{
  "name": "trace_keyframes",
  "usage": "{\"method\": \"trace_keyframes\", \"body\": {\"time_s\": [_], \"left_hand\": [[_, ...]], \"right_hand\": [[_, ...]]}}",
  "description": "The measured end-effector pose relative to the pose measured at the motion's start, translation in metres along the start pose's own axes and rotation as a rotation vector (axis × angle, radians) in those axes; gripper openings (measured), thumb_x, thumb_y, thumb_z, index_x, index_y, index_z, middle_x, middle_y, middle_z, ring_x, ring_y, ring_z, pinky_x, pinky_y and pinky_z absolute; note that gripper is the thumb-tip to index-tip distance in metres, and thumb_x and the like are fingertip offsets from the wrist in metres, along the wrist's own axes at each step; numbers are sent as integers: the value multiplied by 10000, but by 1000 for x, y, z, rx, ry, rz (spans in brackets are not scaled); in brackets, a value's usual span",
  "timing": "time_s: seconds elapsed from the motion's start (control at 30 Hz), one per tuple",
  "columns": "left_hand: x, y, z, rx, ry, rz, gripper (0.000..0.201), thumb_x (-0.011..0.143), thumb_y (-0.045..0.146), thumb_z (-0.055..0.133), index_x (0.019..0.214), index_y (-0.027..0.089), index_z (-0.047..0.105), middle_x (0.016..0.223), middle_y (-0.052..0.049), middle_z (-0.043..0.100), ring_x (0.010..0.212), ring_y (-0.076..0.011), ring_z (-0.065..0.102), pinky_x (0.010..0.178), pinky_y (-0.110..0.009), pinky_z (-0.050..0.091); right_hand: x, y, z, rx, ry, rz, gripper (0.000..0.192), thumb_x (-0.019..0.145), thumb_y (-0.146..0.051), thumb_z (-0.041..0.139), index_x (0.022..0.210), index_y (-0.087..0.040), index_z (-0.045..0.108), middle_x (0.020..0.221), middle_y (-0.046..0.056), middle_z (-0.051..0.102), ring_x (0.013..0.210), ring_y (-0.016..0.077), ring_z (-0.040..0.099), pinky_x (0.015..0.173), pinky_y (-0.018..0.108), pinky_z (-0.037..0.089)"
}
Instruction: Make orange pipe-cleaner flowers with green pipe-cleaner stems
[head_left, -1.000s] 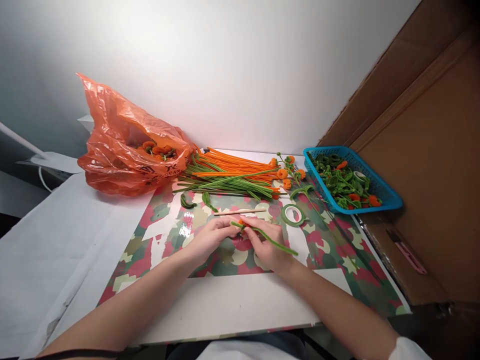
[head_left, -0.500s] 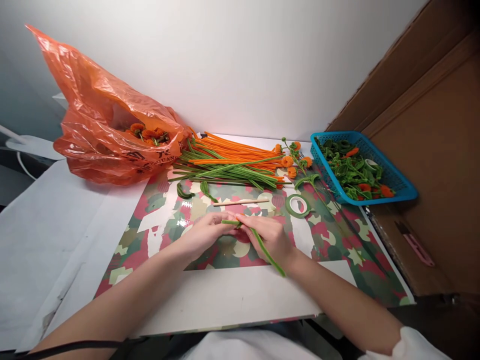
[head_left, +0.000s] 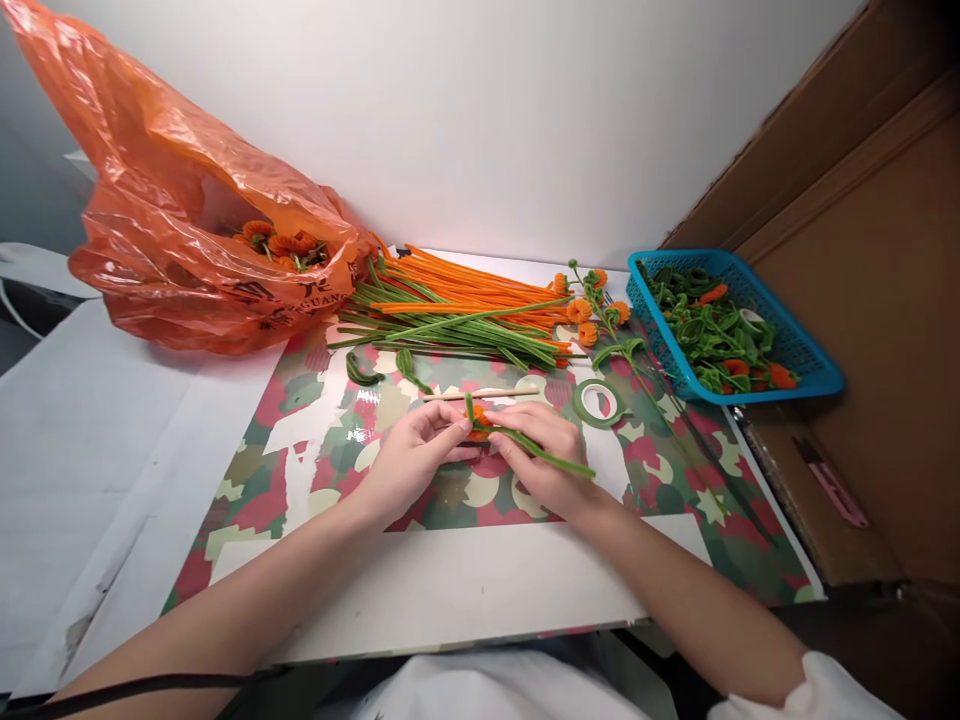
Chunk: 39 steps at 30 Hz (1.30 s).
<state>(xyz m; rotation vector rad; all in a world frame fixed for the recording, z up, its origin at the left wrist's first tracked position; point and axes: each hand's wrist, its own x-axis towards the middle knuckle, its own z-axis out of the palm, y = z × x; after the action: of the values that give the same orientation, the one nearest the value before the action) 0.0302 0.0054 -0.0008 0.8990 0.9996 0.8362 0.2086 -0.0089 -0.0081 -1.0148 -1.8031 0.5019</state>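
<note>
Flower (head_left: 478, 413), small and orange, is held between both hands above the patterned mat (head_left: 480, 492); whether the mat is touched by it cannot be told. Places are given from the flower, with 12 o'clock away from the person. On the 9 o'clock side it is pinched by the left hand (head_left: 414, 440), the thumb nearly closed on the fingertips and the other fingers loosely curled. At 3 o'clock a green strip (head_left: 546, 456) is gripped between thumb and fingers of the right hand (head_left: 553, 446), which is almost closed.

The strip seems to be being fitted to the flower; whether it is threaded through or wrapped around is hidden. A steady pinch at left, and a snug pull on the strip at right, appear to be called for. A short end is pointed to 12 o'clock, standing up; the long axis is carried by the tail, aimed at 4 o'clock. The flower's own axis cannot be made out.

Just beyond, a thin stick (head_left: 517, 391) is laid crosswise; a roll of tape (head_left: 584, 403) is placed at 3 o'clock, and a leaf (head_left: 407, 368) at 10. Farther off, stems (head_left: 465, 312) are heaped at 12, and a basket (head_left: 796, 394) is set between 2 and 3.
</note>
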Motion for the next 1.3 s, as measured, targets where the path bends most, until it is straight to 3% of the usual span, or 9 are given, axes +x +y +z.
{"method": "trace_keyframes", "body": {"time_s": [0.1,0.3,0.47,0.63,0.77,0.87,1.0,1.17,1.3], "left_hand": [[-1,1,1,77,18,0,336,759,423,751,764,159,543,720,0,687,679,-137,691,715,-290,593],[-4,4,1,202,26,16,298,778,399,717,740,161,541,657,-13,708,645,-127,687,648,-224,541],[-6,6,4,183,-13,-47,289,757,379,722,705,161,540,615,13,670,602,-107,657,609,-198,512],[-7,6,6,139,-53,-123,279,746,366,718,694,159,539,609,19,653,580,-110,655,616,-216,528],[-7,6,4,149,-83,-123,242,740,337,717,713,156,559,638,23,649,591,-105,653,623,-213,526],[-8,5,2,183,-144,-133,220,747,333,706,728,163,567,639,18,654,590,-115,650,625,-229,526],[-9,5,2,222,-196,-139,216,776,361,680,759,178,568,622,5,658,626,-143,659,627,-246,524],[-9,1,1,314,-132,60,217,828,378,640,787,171,589,737,-10,652,671,-133,631,597,-219,488],[-11,2,-1,434,-124,169,216,877,379,590,813,173,608,782,-17,648,720,-139,613,620,-219,484]], "right_hand": [[3,3,-5,-55,-14,-77,133,883,-116,591,920,-179,702,870,77,724,829,171,669,761,328,558],[7,13,-16,-116,-218,-260,153,925,-163,541,954,-206,685,933,73,733,869,182,673,801,358,553],[8,11,-15,14,-133,-253,116,911,-157,565,890,-202,670,880,72,723,850,178,671,778,345,559],[7,5,-9,120,-102,-80,91,886,-134,590,901,-209,639,891,49,726,866,169,683,800,331,555],[9,5,-12,190,-236,43,51,835,-158,661,859,-203,655,898,42,725,886,173,680,815,321,549],[11,8,-16,246,-295,119,57,846,-198,659,793,-203,679,828,23,726,784,153,681,751,292,552],[9,8,-15,228,-258,222,115,842,-215,661,732,-194,690,705,8,699,659,138,645,666,279,534],[3,4,-5,415,-235,474,165,860,-343,642,852,-187,693,791,25,701,670,133,662,611,248,566],[0,0,-1,499,-212,501,177,832,-365,669,899,-203,700,858,27,719,725,139,688,657,252,599]]}}
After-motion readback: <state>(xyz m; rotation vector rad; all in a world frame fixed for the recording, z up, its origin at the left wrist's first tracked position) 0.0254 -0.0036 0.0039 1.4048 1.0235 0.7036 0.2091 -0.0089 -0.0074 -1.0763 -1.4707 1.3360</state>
